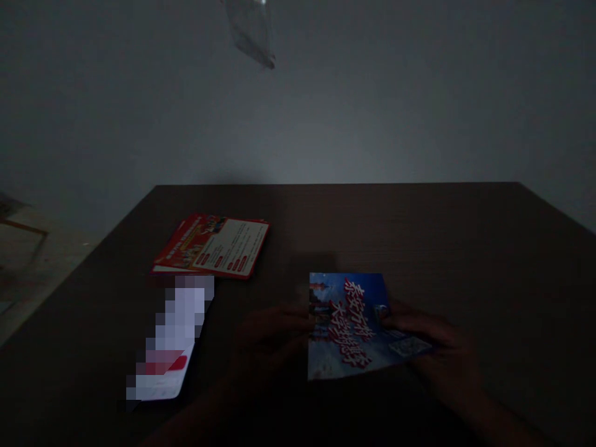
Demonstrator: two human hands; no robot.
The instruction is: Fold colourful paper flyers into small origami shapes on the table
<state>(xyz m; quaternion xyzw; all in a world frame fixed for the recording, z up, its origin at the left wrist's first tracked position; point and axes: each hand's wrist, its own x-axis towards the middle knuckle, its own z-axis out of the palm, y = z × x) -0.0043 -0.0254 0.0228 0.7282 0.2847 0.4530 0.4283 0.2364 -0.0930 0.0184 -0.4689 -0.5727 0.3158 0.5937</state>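
- Red-and-white cards (218,245) lie piled toward the far left; a lit phone (174,347) slants just nearer
- The blue leaflet (344,329) sits between the person's hands, its longest visible edge running left to right, the big lettering reading toward the body
- The right hand (444,351) pinches its right side; the left hand (267,332) meets the opposite edge, though in this gloom I cannot tell if it grips
- Dark brown table (395,217), grey wall (395,93) behind

lit phone (172,341) | red leaflets (216,247) | dark table (419,233) | bag (251,31), perhaps plastic
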